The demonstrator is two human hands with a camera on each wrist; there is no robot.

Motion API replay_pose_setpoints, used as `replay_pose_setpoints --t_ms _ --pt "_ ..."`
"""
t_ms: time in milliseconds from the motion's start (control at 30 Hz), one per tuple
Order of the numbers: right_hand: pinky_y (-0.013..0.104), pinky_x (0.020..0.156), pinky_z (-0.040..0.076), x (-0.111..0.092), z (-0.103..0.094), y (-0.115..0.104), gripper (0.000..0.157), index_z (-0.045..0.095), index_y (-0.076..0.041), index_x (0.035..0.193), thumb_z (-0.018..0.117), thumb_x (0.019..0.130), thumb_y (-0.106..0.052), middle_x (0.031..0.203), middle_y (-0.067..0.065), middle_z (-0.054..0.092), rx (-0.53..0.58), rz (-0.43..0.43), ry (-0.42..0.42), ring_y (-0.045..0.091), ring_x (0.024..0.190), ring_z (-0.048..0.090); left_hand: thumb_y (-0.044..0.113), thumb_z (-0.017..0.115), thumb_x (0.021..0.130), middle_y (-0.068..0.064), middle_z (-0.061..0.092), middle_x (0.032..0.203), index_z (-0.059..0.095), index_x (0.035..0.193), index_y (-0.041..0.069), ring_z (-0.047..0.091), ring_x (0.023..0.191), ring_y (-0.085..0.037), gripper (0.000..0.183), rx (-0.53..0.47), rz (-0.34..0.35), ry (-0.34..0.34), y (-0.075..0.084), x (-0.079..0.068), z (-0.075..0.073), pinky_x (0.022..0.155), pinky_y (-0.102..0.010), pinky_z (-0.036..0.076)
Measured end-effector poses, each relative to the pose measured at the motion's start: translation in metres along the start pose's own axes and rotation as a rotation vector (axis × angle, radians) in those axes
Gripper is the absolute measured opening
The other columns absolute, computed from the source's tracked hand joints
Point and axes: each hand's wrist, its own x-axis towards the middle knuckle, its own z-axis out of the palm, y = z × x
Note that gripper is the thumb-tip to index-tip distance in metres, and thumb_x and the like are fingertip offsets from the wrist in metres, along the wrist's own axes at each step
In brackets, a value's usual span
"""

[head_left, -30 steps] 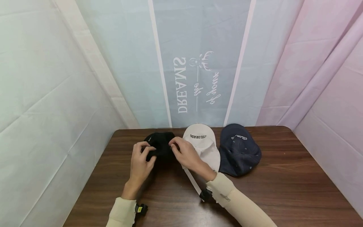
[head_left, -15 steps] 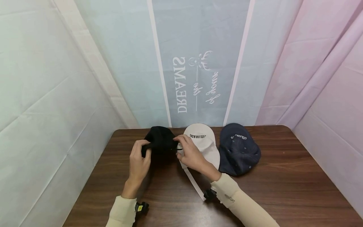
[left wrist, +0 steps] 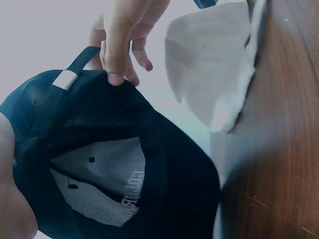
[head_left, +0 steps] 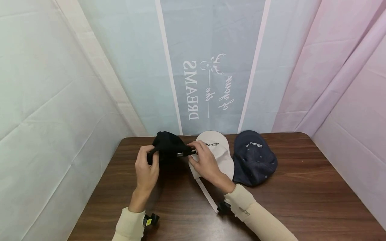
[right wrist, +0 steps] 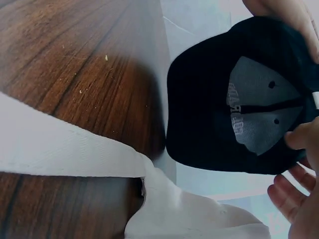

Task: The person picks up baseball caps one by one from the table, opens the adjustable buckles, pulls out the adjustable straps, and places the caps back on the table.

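Both hands hold a black baseball cap (head_left: 168,143) above the back left of the table. My left hand (head_left: 146,170) grips its left edge between thumb and fingers. At the right edge, by the back strap, my right hand (head_left: 206,162) pinches the cap. A metal buckle (left wrist: 65,79) shows on the strap in the left wrist view. Both wrist views look into the hollow of the cap, where grey lining (right wrist: 259,104) and the back of embroidered letters appear. The brim points down toward the table.
Right of the black cap lies a white cap (head_left: 223,160) lettered COLORADO, its loose strap (head_left: 206,195) stretching toward the near edge. A navy cap (head_left: 254,160) lies beside it. The wooden table (head_left: 301,187) meets a printed fabric backdrop (head_left: 144,83) at the rear.
The black cap has been lifted and tilted, so its back edge and buckle now face me. My left hand has moved from spread fingers over it to gripping its edge.
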Motion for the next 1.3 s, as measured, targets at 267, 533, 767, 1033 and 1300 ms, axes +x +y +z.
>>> replay_pose_setpoints --t_ms 267,533,767,1033,1300 --pt "0.038 0.08 0.059 0.004 -0.006 -0.005 0.017 0.067 -0.013 0.117 0.07 0.102 -0.009 0.116 0.003 0.066 0.083 -0.026 0.099 0.018 0.098 0.066 -0.002 0.065 0.103 -0.019 0.065 0.1 0.066 0.108 -0.008 0.056 0.084 -0.016 0.008 -0.022 -0.004 0.013 0.009 0.006 -0.006 0.071 -0.023 0.042" --pt "0.032 0.067 0.056 0.006 -0.017 -0.013 0.012 0.069 -0.013 0.116 0.065 0.105 -0.008 0.105 0.0 0.067 0.198 -0.087 0.161 0.01 0.085 0.064 -0.009 0.066 0.099 -0.018 0.064 0.093 0.065 0.101 -0.007 0.056 0.077 -0.019 0.003 -0.011 0.004 0.006 0.019 0.014 -0.012 0.068 -0.023 0.042" --pt "0.019 0.059 0.048 0.003 -0.029 -0.021 0.016 0.071 -0.011 0.118 0.066 0.104 -0.005 0.095 0.0 0.069 0.23 -0.158 0.204 0.008 0.074 0.061 -0.007 0.067 0.099 -0.011 0.065 0.089 0.065 0.097 -0.002 0.056 0.074 -0.013 0.006 -0.03 -0.026 -0.081 0.031 0.019 -0.014 0.067 -0.021 0.045" --pt "0.026 0.05 0.042 0.001 -0.047 -0.029 0.027 0.071 -0.007 0.118 0.072 0.094 0.005 0.069 -0.001 0.059 0.212 -0.254 0.278 0.005 0.056 0.048 0.0 0.064 0.104 -0.007 0.061 0.084 0.063 0.096 0.002 0.052 0.068 -0.01 0.009 -0.054 -0.085 -0.202 0.039 0.018 -0.01 0.062 -0.02 0.044" --pt "0.02 0.05 0.037 -0.002 -0.063 -0.03 0.03 0.069 -0.003 0.116 0.071 0.088 0.008 0.06 -0.003 0.056 0.192 -0.322 0.323 0.005 0.051 0.045 0.015 0.063 0.109 -0.003 0.061 0.084 0.068 0.105 0.003 0.047 0.063 -0.007 0.013 -0.052 -0.196 -0.366 0.043 0.016 -0.001 0.057 -0.026 0.043"
